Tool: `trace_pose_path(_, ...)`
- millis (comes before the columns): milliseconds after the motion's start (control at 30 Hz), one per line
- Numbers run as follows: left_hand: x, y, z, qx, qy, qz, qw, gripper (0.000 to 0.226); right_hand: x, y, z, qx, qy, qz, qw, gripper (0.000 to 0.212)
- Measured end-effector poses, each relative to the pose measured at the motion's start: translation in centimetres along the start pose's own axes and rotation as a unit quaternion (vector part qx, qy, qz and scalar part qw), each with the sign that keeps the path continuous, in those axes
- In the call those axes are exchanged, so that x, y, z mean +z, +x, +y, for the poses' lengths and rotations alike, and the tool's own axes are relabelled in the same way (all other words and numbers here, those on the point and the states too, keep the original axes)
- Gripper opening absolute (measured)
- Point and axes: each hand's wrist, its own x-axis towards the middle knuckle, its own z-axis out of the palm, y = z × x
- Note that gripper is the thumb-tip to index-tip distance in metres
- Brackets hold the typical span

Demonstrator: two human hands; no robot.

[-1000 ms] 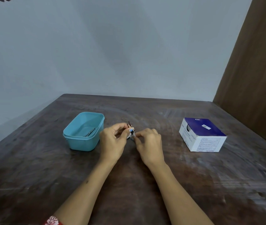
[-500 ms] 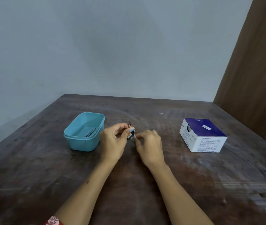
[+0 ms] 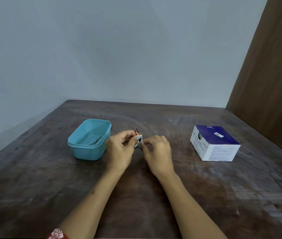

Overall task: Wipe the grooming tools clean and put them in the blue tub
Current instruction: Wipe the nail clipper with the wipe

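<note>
Metal tool [image 3: 137,131] pinched between left hand [image 3: 120,151] and right hand [image 3: 157,155].

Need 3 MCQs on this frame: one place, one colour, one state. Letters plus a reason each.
1. Where does the blue tub stand?
A. left of both hands
B. right of the box
C. between the hands

2. What colour is the top of the box?
A. red
B. dark blue
C. green

3. What is the state of the small metal tool?
A. lying in the tub
B. lying on the table
C. held in the left hand

Key:
1 A, the tub stands on the table left of the left hand and the right hand.
2 B, the lid is dark blue over white sides.
3 C, the left hand's fingers pinch it while the right hand meets it at something small and white; another thin tool lies in the tub.
</note>
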Motion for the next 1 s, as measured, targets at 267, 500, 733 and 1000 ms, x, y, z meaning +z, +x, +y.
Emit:
trace_pose_path(267,-0.02,-0.01,-0.12,0.008,0.011,0.003,1.0,0.01,0.0,0.03,0.05,0.01,-0.011,-0.012,1.0,0.006)
trace_pose_path(500,0.01,-0.06,-0.27,0.006,0.01,0.001,1.0,0.012,-0.08,0.0,0.22,0.042,-0.044,-0.056,0.997,0.011)
trace_pose_path(733,0.16,-0.06,-0.32,-0.001,0.003,0.002,1.0,0.014,-0.04,-0.06,0.17,0.045,-0.041,-0.058,0.996,0.012)
trace_pose_path(1000,0.4,0.05,-0.88,-0.007,0.015,-0.004,1.0,0.013,0.09,-0.09,0.13,0.027,-0.018,-0.046,0.998,0.008)
